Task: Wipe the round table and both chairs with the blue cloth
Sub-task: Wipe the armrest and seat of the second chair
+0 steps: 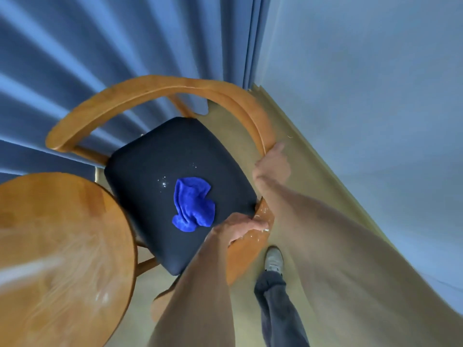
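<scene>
Now blue cloth (193,204) crumpled — on chair (160,93) seat.

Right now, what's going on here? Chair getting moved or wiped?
Neither hand holds the blue cloth; it lies crumpled on the chair's dark seat. The person's right hand grips the curved wooden armrest and the left hand holds the chair's front edge, so handling rather than wiping. The round table stands beside it.

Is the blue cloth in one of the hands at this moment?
No. The cloth lies crumpled on the seat, while the left hand and right hand both grip the chair's wooden frame.
</scene>
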`<action>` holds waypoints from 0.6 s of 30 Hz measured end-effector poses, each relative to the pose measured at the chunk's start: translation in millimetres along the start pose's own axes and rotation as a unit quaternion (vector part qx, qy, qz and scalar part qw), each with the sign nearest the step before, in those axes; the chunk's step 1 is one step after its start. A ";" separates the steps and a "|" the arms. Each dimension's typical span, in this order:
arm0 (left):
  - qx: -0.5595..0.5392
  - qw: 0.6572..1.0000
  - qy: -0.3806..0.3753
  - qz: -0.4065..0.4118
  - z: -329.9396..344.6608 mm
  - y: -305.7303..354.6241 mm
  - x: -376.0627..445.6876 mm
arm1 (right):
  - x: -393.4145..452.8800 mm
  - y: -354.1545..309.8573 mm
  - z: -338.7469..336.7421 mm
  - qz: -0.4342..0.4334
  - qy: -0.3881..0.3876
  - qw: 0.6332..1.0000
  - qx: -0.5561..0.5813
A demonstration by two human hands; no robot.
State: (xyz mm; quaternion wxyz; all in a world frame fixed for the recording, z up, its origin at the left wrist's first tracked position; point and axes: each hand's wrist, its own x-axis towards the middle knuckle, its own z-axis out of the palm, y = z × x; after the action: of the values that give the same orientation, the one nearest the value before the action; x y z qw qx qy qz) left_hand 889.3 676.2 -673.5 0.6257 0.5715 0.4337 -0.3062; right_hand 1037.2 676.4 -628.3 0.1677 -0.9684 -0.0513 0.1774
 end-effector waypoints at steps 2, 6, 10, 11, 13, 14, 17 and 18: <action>0.003 1.000 -0.003 0.005 -2.2 1.2 1.0 | 3.8 2.7 -1.0 -0.014 -0.031 0.999 0.004; 0.015 1.000 0.005 -0.001 7.6 2.7 4.0 | 9.2 8.7 -9.6 -0.018 -0.034 0.999 0.018; 0.004 1.000 -0.013 0.007 15.1 12.8 11.1 | 19.4 15.0 -12.1 -0.017 -0.023 0.999 0.014; 0.001 1.000 -0.017 0.007 18.4 16.7 13.2 | 23.2 16.5 -14.6 -0.016 -0.023 0.999 0.015; 0.000 1.000 -0.005 0.010 27.8 27.7 18.3 | 34.7 21.3 -20.3 -0.017 -0.027 0.999 0.016; -0.001 1.000 0.004 0.011 33.4 34.1 20.1 | 40.5 23.8 -23.4 -0.017 -0.025 0.999 0.019; -0.006 1.000 0.008 0.010 50.3 55.4 21.4 | 56.8 32.5 -35.8 -0.019 -0.015 0.999 0.022; 0.005 1.000 0.007 0.007 56.0 63.5 21.2 | 63.0 35.7 -40.2 -0.018 -0.009 1.000 0.021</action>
State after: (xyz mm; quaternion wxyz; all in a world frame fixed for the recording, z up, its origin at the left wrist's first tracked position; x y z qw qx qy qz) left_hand 965.1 633.8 -665.5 0.6220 0.5794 0.4330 -0.2998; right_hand 1111.8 640.5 -625.7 0.1906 -0.9620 -0.0662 0.1840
